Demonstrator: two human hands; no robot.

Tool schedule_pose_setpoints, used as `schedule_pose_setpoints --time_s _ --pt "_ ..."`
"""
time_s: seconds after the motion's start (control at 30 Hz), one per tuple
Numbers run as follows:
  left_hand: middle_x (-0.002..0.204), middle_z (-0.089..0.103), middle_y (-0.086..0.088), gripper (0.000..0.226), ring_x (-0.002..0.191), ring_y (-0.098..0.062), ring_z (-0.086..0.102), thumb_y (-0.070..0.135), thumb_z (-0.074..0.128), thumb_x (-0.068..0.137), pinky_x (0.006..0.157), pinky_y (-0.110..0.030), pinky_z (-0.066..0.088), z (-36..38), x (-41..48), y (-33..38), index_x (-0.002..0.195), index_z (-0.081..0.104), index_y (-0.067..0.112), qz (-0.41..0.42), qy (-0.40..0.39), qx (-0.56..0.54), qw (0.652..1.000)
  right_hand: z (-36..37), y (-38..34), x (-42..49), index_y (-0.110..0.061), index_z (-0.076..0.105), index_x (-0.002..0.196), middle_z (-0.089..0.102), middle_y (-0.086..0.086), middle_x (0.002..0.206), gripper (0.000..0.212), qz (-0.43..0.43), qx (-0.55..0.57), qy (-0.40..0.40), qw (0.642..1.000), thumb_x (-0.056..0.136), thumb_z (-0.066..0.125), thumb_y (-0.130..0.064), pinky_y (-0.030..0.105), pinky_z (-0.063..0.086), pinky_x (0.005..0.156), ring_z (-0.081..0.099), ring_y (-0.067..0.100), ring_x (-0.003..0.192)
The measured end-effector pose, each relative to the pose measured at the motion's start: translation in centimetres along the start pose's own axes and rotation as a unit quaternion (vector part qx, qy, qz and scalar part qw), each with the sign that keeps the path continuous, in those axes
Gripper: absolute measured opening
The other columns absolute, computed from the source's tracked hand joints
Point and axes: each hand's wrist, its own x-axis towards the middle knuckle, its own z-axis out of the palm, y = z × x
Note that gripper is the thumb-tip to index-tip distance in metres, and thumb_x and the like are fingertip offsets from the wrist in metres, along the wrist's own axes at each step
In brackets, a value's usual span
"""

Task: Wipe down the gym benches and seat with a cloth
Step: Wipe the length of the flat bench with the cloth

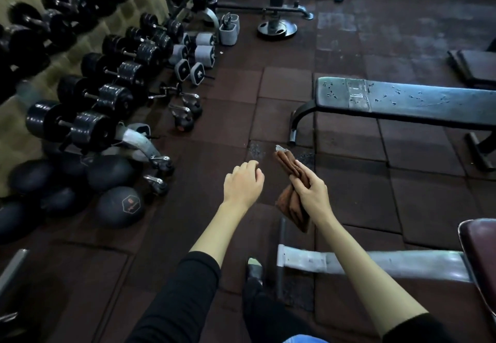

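Right hand (312,185) clamps the folded cloth (292,203), ready for wiping the bench (402,101) ahead; left hand (243,184) hangs loosely curled, holding nothing.

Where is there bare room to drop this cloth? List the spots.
Bare floor mats run between the dumbbells and the flat bench, whose top is also free. More bare mat lies between that bench and the grey frame bar. Crowded: the left, with dumbbells and medicine balls.
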Motion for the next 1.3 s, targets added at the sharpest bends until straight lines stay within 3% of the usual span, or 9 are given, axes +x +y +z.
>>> schedule_pose_setpoints --time_s 0.33,0.47,0.57,0.8,1.0,1.3 --pt "0.118 0.061 -0.004 0.034 0.108 -0.027 0.055 0.028 0.041 0.097 0.086 -0.04 0.042 -0.1 17.5 2.8 0.124 0.055 0.013 0.101 -0.021 0.015 0.995 0.8 -2.0 15.2 -0.017 0.056 0.131 0.065 -0.003 0.121 0.043 0.014 0.006 0.062 0.998 0.089 0.062 -0.009 0.012 0.041 0.092 0.059 0.006 0.111" --pt "0.1 0.066 -0.008 0.029 0.093 -0.032 0.059 0.026 0.043 0.095 0.076 -0.041 0.044 0.6 23.2 4.2 0.104 0.064 0.01 0.137 -0.019 0.026 0.99 0.0 -2.1 19.7 -0.018 0.056 0.132 0.065 -0.003 0.122 0.042 0.034 -0.017 0.098 0.994 0.09 0.062 -0.012 0.012 0.04 0.093 0.058 0.006 0.113" --pt "0.087 0.067 -0.01 0.037 0.083 -0.035 0.062 0.029 0.036 0.09 0.068 -0.039 0.045 1.2 27.1 5.6 0.09 0.066 0.008 0.171 -0.022 0.036 0.984 -0.8 -2.0 22.8 -0.015 0.056 0.132 0.063 -0.001 0.125 0.042 0.052 -0.019 0.128 0.99 0.09 0.061 -0.012 0.015 0.039 0.097 0.056 0.008 0.117" --pt "0.097 0.066 -0.008 0.033 0.093 -0.032 0.06 0.029 0.037 0.096 0.075 -0.036 0.041 2.5 36.6 8.7 0.09 0.064 0.01 0.262 -0.078 0.076 0.959 -2.3 -1.7 29.7 -0.015 0.057 0.131 0.062 -0.005 0.123 0.041 0.088 -0.031 0.207 0.974 0.09 0.061 -0.01 -0.004 0.031 0.087 0.052 0.001 0.114" --pt "0.1 0.066 -0.009 0.034 0.095 -0.033 0.06 0.029 0.036 0.097 0.077 -0.036 0.041 3.4 44.1 11.6 0.091 0.062 0.009 0.325 -0.104 0.084 0.936 -3.6 -2.1 35.2 -0.013 0.057 0.131 0.063 -0.001 0.124 0.041 0.094 -0.038 0.262 0.96 0.09 0.061 -0.011 0.008 0.035 0.094 0.054 0.006 0.116" --pt "0.097 0.067 -0.01 0.032 0.092 -0.034 0.061 0.028 0.037 0.095 0.071 -0.035 0.041 5.8 50.5 17.5 0.087 0.063 0.01 0.351 -0.125 0.073 0.925 -8.2 -0.8 40.7 -0.013 0.057 0.131 0.061 0.0 0.127 0.041 0.125 -0.063 0.297 0.945 0.09 0.062 -0.014 0.009 0.033 0.093 0.053 0.007 0.118"
